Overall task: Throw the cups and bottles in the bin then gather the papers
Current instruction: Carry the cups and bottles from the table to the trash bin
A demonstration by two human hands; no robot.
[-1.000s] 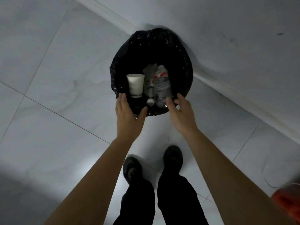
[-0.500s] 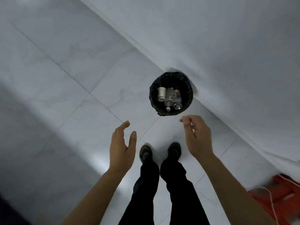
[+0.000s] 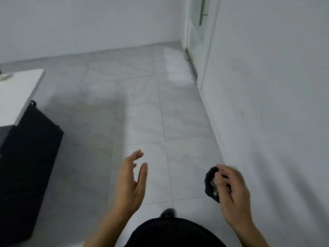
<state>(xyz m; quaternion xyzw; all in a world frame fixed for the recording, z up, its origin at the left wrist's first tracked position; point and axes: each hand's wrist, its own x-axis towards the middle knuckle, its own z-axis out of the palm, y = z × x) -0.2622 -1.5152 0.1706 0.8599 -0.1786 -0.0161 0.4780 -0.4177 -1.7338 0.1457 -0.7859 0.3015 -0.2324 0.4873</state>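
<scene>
The black-lined bin [image 3: 209, 182] stands on the floor by the right wall, mostly hidden behind my right hand [image 3: 231, 195]. A glint of a bottle shows inside it; the cup is out of sight. My right hand hangs in front of the bin, fingers loosely curled and apart, holding nothing. My left hand [image 3: 130, 182] is raised over the floor tiles left of the bin, palm turned inward, fingers spread and empty. A bit of paper or similar lies on the white table at the far left edge [image 3: 5, 77].
A white table [image 3: 17, 93] with a black bag or panel [image 3: 26, 157] beneath it stands at the left. The white wall [image 3: 267, 86] runs along the right, with a door [image 3: 199, 24] at the far end. Grey floor tiles [image 3: 138, 104] stretch ahead.
The view has lifted from the bin to the room ahead. Both hands have drawn back from the bin, which now sits low and small behind my right hand.
</scene>
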